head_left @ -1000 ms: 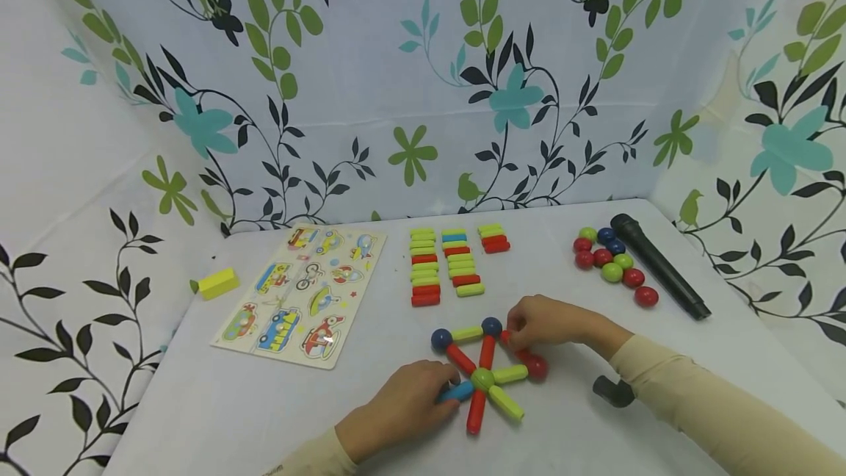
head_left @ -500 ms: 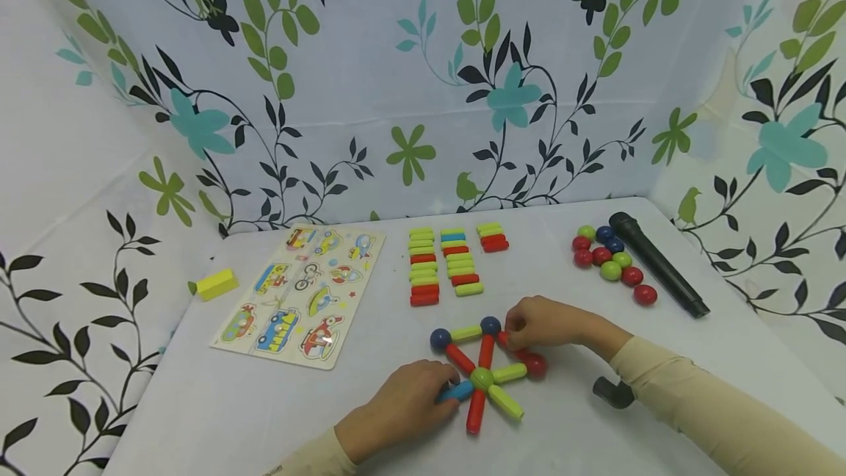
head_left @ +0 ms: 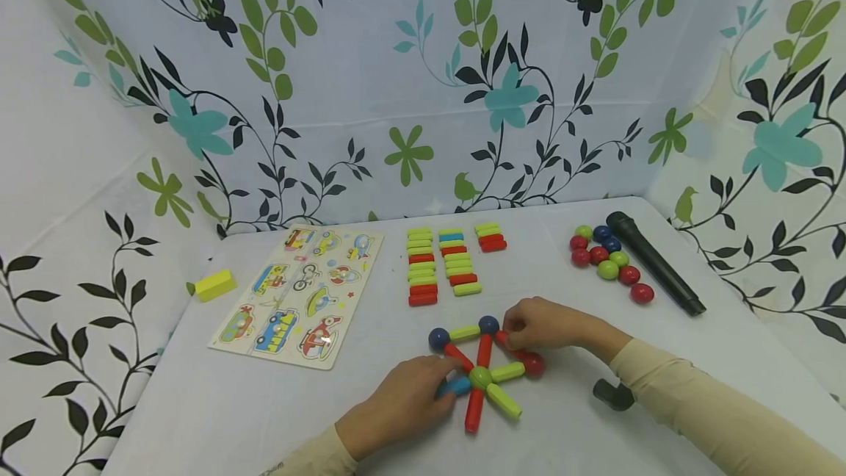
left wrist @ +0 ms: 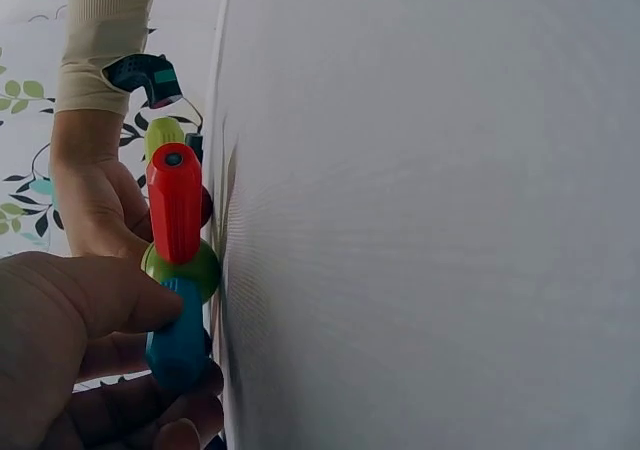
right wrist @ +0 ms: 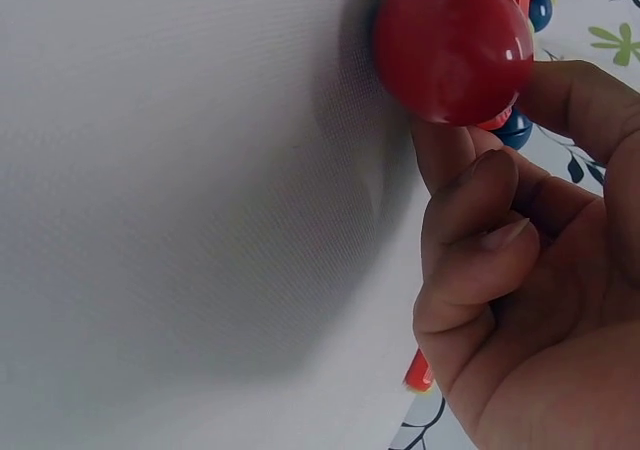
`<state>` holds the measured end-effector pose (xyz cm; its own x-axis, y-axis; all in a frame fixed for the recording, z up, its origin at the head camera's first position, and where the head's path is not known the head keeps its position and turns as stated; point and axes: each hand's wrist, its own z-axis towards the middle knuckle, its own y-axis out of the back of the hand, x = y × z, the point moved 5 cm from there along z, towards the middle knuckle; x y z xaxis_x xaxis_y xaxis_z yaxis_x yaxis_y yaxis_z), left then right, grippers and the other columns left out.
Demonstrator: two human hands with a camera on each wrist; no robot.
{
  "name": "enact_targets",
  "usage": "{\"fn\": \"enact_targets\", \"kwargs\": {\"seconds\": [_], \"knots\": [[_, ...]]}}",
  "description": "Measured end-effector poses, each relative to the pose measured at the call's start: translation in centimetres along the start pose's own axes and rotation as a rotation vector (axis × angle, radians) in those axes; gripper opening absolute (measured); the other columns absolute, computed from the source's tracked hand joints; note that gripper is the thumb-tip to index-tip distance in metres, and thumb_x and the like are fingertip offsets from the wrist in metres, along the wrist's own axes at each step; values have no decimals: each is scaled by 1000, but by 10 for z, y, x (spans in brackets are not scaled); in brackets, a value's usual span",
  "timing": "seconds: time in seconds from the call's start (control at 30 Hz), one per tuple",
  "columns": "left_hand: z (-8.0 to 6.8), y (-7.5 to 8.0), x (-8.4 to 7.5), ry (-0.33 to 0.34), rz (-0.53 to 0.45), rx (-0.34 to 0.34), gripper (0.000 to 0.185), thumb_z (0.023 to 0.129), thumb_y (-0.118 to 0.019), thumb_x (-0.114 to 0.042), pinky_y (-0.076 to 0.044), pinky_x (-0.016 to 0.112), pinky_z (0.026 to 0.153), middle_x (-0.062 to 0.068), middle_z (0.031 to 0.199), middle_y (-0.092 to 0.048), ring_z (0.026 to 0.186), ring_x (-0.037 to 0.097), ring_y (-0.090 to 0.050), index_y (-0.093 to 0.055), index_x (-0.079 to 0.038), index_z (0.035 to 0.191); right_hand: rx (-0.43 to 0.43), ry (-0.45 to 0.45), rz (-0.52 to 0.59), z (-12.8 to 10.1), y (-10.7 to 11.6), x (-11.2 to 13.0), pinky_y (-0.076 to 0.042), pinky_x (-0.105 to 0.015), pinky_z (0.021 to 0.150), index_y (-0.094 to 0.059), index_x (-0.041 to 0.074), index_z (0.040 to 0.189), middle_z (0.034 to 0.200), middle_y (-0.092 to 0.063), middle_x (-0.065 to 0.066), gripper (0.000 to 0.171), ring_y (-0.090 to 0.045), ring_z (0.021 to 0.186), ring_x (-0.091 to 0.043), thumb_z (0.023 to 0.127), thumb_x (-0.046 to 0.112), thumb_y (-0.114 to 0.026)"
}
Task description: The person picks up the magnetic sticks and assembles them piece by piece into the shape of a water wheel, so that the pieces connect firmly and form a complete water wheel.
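A wheel-like figure of coloured rods and balls lies on the white cloth, its rods fanning out from a green ball (head_left: 480, 377). My left hand (head_left: 413, 395) pinches the blue rod (head_left: 454, 387) on its left side; in the left wrist view the thumb lies along that rod (left wrist: 180, 340) with fingers beneath. Upper right of the figure, my right hand (head_left: 542, 324) grips a red rod (head_left: 509, 344), partly hidden by the fingers, between a blue ball (head_left: 488, 325) and a red ball (head_left: 533, 364). Another blue ball (head_left: 438, 339) joins a yellow-green rod (head_left: 465, 333) along the top.
Behind the figure lie rows of loose rods (head_left: 421, 268). A picture puzzle board (head_left: 297, 296) and a yellow block (head_left: 215, 285) are at left. Loose balls (head_left: 608, 269) sit beside a black tube (head_left: 656, 264) at back right. A short dark cylinder (head_left: 613, 394) lies by the right forearm.
My left fingers have shifted slightly forward over the blue rod, toward the neighbouring red rod. The right hand keeps its grip in the same place.
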<state>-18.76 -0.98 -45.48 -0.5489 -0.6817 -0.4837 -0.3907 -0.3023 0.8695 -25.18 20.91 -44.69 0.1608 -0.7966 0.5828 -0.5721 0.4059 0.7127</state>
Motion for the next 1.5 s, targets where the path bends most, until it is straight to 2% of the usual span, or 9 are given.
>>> {"fn": "enact_targets", "kwargs": {"seconds": [0.4, 0.5, 0.63, 0.8, 0.9, 1.03, 1.13, 1.27, 1.5], "knots": [[-2, 2, 3, -13, -1, -19, 37, 93, -75, -26, -53, 22, 78, -15, 93, -66, 76, -1, -54, -65, -20, 128, -30, 23, -18, -1, 6, -6, -51, -32, 72, -73, 17, 99, 80, -66, 5, 10, -59, 78, -15, 94, 25, -71], [-2, 2, 2, -12, 6, -18, 37, 93, -75, -28, -52, 22, 77, -15, 91, -64, 76, 0, -53, -65, -20, 128, -136, 23, -74, -3, 23, -16, -53, -32, 75, -74, 15, 103, 86, -67, 5, 13, -59, 80, -15, 96, 25, -70], [-1, 5, 3, -14, 11, -32, 31, 95, -73, -32, -52, 22, 76, -15, 92, -63, 80, 0, -55, -68, -22, 124, -375, -32, -218, -11, 63, -39, -57, -38, 79, -73, 7, 110, 96, -71, -4, 20, -62, 86, -21, 95, 20, -71], [5, 19, 11, -12, 109, -141, 29, 97, -70, -26, -56, 29, 86, -6, 114, -63, 102, 10, -58, -68, -23, 126, -575, -122, -376, -26, 102, -77, -57, -47, 76, -69, 0, 119, 103, -68, -16, 29, -62, 90, -30, 93, 12, -68], [12, 26, 16, -24, 172, -173, 38, 97, -70, -18, -57, 36, 92, 3, 137, -59, 120, 20, -57, -65, -25, 134, -580, -168, -391, -29, 109, -96, -54, -44, 69, -66, -1, 124, 101, -62, -18, 33, -56, 88, -30, 92, 10, -66], [20, 24, 23, -57, 207, -121, 39, 98, -68, -15, -55, 40, 97, 6, 148, -55, 129, 25, -55, -65, -27, 136, -554, -200, -382, -28, 108, -109, -54, -47, 68, -63, -1, 129, 104, -58, -22, 39, -56, 90, -33, 91, 9, -67], [21, 21, 24, -68, 216, -107, 34, 98, -69, -15, -55, 36, 96, 4, 140, -61, 123, 22, -58, -69, -26, 130, -550, -212, -397, -26, 106, -112, -56, -53, 75, -61, -1, 133, 110, -58, -25, 43, -57, 94, -35, 91, 9, -66], [20, 20, 24, -59, 225, -137, 28, 96, -72, -18, -56, 31, 91, 1, 125, -66, 110, 18, -59, -73, -23, 123, -546, -229, -430, -21, 104, -115, -55, -60, 83, -59, 1, 138, 117, -56, -26, 47, -57, 100, -39, 92, 8, -65], [9, 20, 30, -18, 216, -145, 26, 91, -78, -26, -51, 20, 73, -5, 100, -61, 89, 10, -50, -74, -25, 117, -543, -251, -509, -10, 102, -116, -53, -64, 87, -65, 3, 132, 121, -58, -29, 42, -58, 102, -46, 92, 9, -70]]}}
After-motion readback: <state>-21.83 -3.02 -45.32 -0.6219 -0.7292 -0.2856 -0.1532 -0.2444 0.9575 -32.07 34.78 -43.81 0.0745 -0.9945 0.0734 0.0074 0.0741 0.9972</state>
